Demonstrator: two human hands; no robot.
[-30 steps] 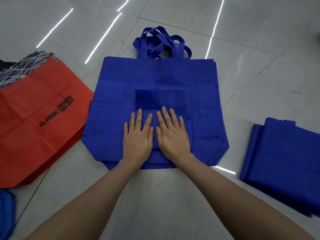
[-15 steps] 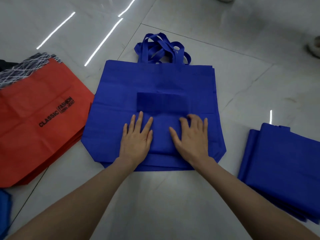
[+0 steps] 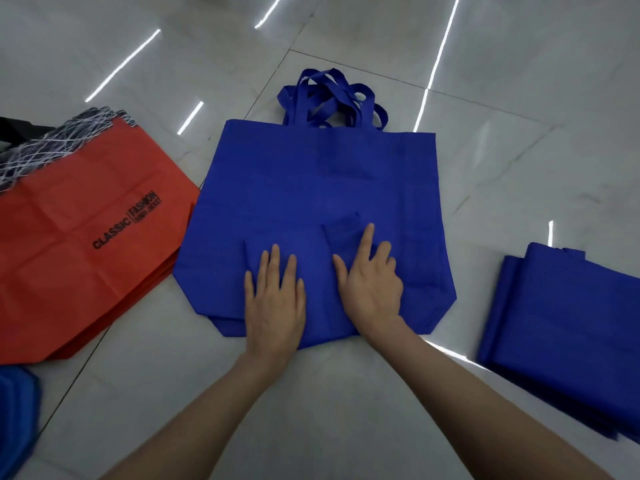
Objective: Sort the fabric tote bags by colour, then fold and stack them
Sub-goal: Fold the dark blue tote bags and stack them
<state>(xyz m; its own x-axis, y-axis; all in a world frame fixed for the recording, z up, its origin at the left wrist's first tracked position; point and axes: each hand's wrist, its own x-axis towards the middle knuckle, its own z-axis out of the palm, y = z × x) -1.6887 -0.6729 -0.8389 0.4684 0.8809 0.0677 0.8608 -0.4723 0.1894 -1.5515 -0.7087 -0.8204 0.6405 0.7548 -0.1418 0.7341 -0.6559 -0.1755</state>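
Blue bag (image 3: pixel 311 188) lies flat under both hands: left hand (image 3: pixel 275 299) open, palm down; right hand (image 3: pixel 372 282) loosely spread, grasping nothing.

stack of orange non-woven tote bags (image 3: pixel 86 237) cut off by the left edge; how many lie in it cannot be counted. small print under "fashion" too fine to read. black-and-white line-patterned bag (image 3: pixel 52 147) mostly buried under the orange stack, only its far edge showing. dark object (image 3: pixel 14 128) behind it, clipped by the frame, unidentifiable. lighter blue fabric (image 3: pixel 15 410) at lower left, blurred, cut off, possibly more bags. folded royal-blue fabric pile (image 3: pixel 568 337) runs off the right edge. left hand (image 3: pixel 275 299) and right hand (image 3: pixel 372 285) hide the cloth beneath them; both forearms leave the bottom edge.
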